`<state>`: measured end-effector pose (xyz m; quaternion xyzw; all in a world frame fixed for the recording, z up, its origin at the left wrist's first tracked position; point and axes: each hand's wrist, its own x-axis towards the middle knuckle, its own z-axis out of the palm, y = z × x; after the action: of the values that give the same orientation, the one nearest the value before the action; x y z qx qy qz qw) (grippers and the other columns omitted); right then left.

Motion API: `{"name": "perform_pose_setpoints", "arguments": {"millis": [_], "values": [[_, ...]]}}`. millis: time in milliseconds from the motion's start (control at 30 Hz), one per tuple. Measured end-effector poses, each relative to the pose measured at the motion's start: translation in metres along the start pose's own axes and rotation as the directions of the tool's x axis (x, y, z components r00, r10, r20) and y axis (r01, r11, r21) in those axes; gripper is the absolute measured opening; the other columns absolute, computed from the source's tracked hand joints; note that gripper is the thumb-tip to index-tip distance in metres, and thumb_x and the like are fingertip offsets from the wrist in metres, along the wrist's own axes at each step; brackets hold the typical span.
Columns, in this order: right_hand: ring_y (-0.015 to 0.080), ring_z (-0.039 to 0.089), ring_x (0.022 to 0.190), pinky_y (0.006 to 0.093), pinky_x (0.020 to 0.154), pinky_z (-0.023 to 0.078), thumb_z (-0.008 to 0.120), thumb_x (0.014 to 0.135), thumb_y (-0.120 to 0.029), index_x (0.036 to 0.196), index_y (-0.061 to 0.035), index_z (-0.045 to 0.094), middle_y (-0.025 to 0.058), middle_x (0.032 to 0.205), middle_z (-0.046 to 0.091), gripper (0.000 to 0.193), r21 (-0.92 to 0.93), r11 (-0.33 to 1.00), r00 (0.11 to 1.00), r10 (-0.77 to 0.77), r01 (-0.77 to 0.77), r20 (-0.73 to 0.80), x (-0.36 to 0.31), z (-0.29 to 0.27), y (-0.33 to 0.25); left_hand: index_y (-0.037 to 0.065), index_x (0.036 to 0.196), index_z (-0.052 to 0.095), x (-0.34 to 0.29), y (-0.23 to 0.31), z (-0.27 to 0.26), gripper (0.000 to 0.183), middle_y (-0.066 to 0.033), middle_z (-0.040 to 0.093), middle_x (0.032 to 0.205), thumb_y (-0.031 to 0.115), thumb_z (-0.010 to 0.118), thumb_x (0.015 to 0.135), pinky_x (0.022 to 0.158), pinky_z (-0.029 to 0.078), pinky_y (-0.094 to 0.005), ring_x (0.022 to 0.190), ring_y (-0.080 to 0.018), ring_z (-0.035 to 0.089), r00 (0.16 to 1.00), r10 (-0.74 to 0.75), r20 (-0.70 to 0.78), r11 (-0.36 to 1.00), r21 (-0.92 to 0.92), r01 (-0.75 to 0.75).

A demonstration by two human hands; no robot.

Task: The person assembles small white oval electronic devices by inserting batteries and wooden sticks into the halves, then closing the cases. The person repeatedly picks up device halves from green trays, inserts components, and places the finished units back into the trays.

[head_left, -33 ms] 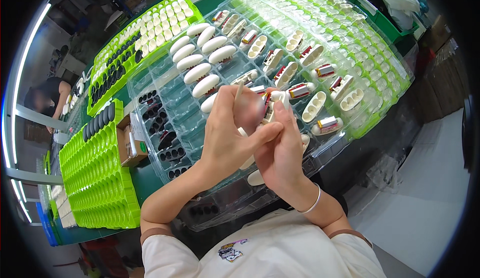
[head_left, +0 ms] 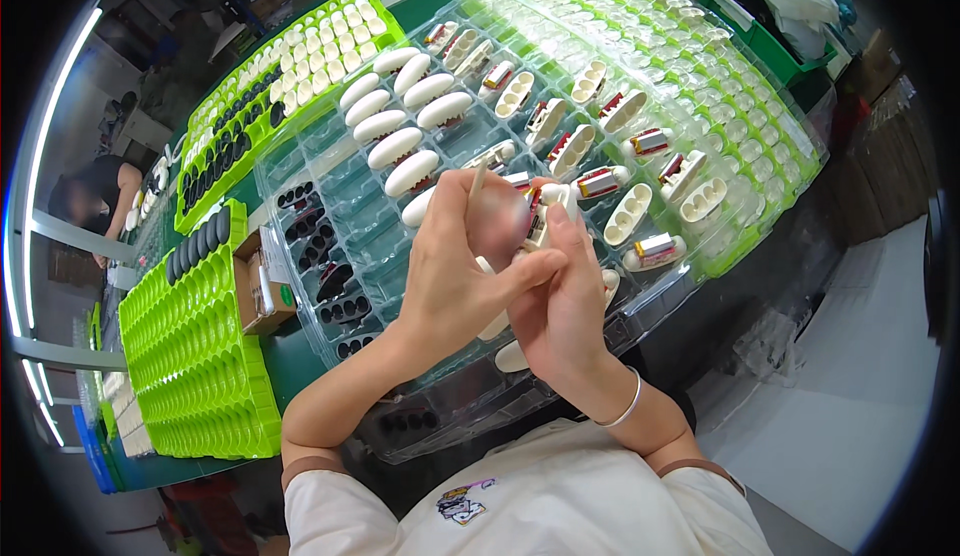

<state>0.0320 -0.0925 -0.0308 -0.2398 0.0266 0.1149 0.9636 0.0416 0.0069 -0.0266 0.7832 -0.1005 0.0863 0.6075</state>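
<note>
In front of my chest, over the tray, my two hands come together. My right hand [head_left: 562, 306] is closed round a small white oval case shell [head_left: 560, 196], whose hollow side shows some red and silver. My left hand [head_left: 450, 266] is closed too, its thumb against the right thumb. From its fingers rises a thin pale stick [head_left: 478, 188]; its lower end is hidden. Beneath lies a clear plastic tray [head_left: 375, 266] with glossy white oval cases [head_left: 412, 170], open white shells [head_left: 627, 213] with round hollows, and shells carrying silver-and-red parts [head_left: 600, 182].
Black shells [head_left: 318, 241] fill the tray's left side. A clear-covered green tray [head_left: 740, 146] stands right; another green tray [head_left: 330, 41] holds white and black pieces. A mostly bare green tray [head_left: 200, 376] and a cardboard box [head_left: 262, 286] stand left. Another person [head_left: 105, 196] sits far left.
</note>
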Motion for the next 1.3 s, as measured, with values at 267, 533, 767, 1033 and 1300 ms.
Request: {"name": "perform_pose_setpoints", "arguments": {"millis": [267,533,767,1033,1300], "values": [[0.0137,0.049,0.075,0.0295,0.074,0.043,0.031,0.091,-0.017,0.109,-0.0054,0.031,0.0100,0.081,0.049,0.022,0.092,0.972,0.972,-0.223,0.216,0.076,0.014,-0.002,-0.008,0.003,0.079,0.046,-0.021,0.039,-0.008,0.015,-0.0112,0.045,0.054,0.013,0.037,0.087,0.044,0.035,-0.0320,0.044,-0.0246,0.046,0.961,0.055,0.272,0.892,0.418,-0.169],[0.0135,0.049,0.076,0.0307,0.073,0.046,0.031,0.090,-0.018,0.112,-0.0066,0.029,0.0092,0.082,0.048,0.024,-0.016,0.915,0.910,-0.399,0.403,0.110,0.007,0.005,-0.008,0.000,0.085,0.046,-0.030,0.030,0.006,0.007,-0.0140,0.050,0.057,0.004,0.041,0.084,0.041,0.037,-0.0350,0.044,-0.0307,0.050,0.953,0.126,0.274,0.903,0.366,-0.225],[0.0142,0.045,0.075,0.0330,0.074,0.044,0.032,0.090,-0.022,0.111,-0.0097,0.030,0.0072,0.080,0.046,0.025,-0.122,0.872,0.879,-0.461,0.475,0.124,0.006,0.006,-0.007,-0.001,0.088,0.048,-0.029,0.029,0.009,0.010,-0.0120,0.050,0.057,0.003,0.040,0.084,0.043,0.039,-0.0310,0.045,-0.0265,0.051,0.958,0.110,0.263,0.929,0.316,-0.193],[0.0145,0.046,0.076,0.0347,0.075,0.044,0.032,0.090,-0.021,0.110,-0.0072,0.026,0.0091,0.082,0.047,0.025,-0.158,0.772,0.781,-0.571,0.616,0.252,0.010,0.000,0.001,0.000,0.087,0.047,-0.024,0.038,0.002,0.010,-0.0106,0.049,0.059,0.007,0.040,0.085,0.048,0.038,-0.0290,0.050,-0.0218,0.049,0.938,-0.037,0.346,0.980,0.194,-0.033],[0.0165,0.045,0.079,0.0361,0.082,0.041,0.030,0.091,-0.026,0.110,-0.0107,0.034,0.0060,0.081,0.045,0.025,-0.002,0.946,0.941,-0.323,0.325,0.098,0.004,0.002,-0.007,0.001,0.086,0.049,-0.012,0.042,-0.012,0.009,-0.0130,0.048,0.064,0.008,0.044,0.084,0.053,0.038,-0.0293,0.055,-0.0247,0.045,0.881,-0.175,0.440,0.982,0.141,0.125]]}}
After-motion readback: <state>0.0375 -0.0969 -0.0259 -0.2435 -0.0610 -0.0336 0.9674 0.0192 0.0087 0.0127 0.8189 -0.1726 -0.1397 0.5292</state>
